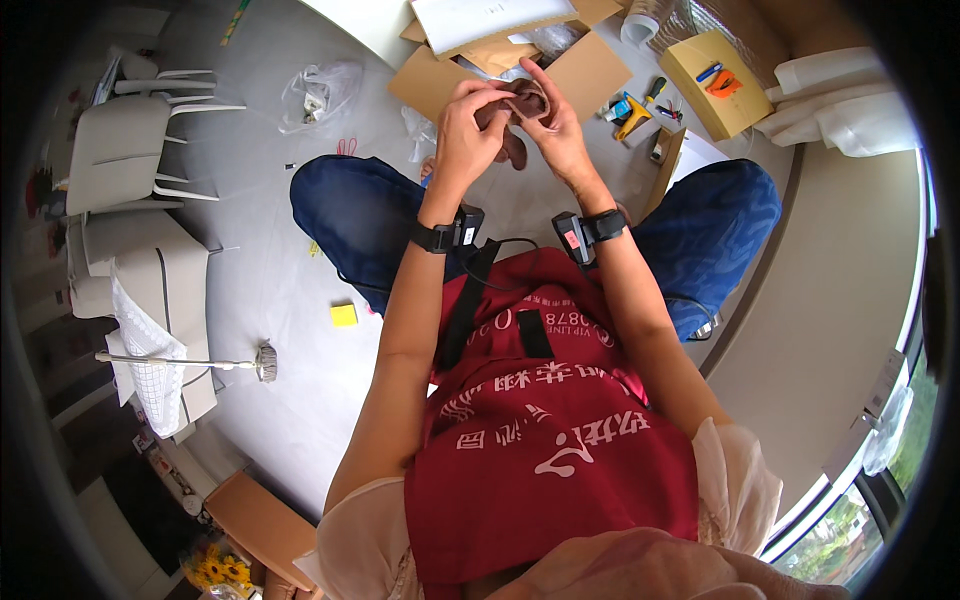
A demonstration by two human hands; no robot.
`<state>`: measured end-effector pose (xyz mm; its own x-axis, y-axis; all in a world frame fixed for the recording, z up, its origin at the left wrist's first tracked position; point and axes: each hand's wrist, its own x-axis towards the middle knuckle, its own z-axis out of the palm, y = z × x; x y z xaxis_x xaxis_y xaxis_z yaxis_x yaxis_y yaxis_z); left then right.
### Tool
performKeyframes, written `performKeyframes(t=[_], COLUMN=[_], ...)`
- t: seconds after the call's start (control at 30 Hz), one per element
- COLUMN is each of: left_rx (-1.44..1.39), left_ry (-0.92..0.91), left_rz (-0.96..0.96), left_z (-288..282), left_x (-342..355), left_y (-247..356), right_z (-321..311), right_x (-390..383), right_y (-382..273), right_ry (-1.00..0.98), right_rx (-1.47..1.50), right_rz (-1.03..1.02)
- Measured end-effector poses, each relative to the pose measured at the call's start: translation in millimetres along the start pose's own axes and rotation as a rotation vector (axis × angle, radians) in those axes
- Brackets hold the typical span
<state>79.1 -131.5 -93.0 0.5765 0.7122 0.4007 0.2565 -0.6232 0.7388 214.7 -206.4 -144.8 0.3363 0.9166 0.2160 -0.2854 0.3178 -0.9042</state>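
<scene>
In front of me, above the floor, both hands are raised around a dark brown, smooth item [514,152] with a rounded opening at its top and a curved end hanging below; its exact kind is unclear. My left hand [472,132] pinches its left side, thumb and fingers closed on it. Against the opening, my right hand [556,128] grips the right edge with its thumb, while the index finger sticks up. An open cardboard box [427,82] stands just beyond my hands, with a white lid-like panel [480,25] over its far side and clear plastic inside.
Right of the box lie a yellow-handled tool [633,118] and a tan carton [695,65] bearing an orange cutter [723,84]. A plastic bag [320,95], yellow pad [343,315], stacked chairs [115,150] and a mop [266,361] are leftward. My knees flank the work.
</scene>
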Motion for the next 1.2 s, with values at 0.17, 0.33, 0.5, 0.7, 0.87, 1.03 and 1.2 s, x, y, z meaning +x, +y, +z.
performKeyframes(t=[0.17,0.33,0.5,0.7,0.87,1.03,1.2], left_rx=[0.077,-0.092,-0.395,0.11,0.083,0.263,0.386], left_ry=[-0.142,-0.284,0.102,0.067,0.101,0.015,0.071], left_rz=[-0.267,-0.436,-0.372,-0.058,-0.063,0.19,0.313], left_z=[-6.7,-22.6,-16.2,17.8,10.4,16.9,16.2], left_x=[10.7,-2.0,-8.0,-31.5,-41.4,-24.6,-28.0], left_y=[-1.3,-25.6,-14.7,9.0,23.6,22.8,15.0], right_z=[2.2,-8.0,-3.1,-1.2,-9.8,8.2,7.2], right_x=[-3.4,7.3,6.7,-0.1,8.6,1.0,2.5], right_y=[12.1,2.3,1.7,8.3,10.6,-3.1,-8.5], right_ry=[-0.091,-0.083,-0.105,0.031,0.124,0.035,0.014], right_rx=[-0.126,-0.041,0.055,0.506,0.233,0.43,0.589], right_rz=[-0.014,-0.015,0.026,0.057,0.031,0.138,0.157])
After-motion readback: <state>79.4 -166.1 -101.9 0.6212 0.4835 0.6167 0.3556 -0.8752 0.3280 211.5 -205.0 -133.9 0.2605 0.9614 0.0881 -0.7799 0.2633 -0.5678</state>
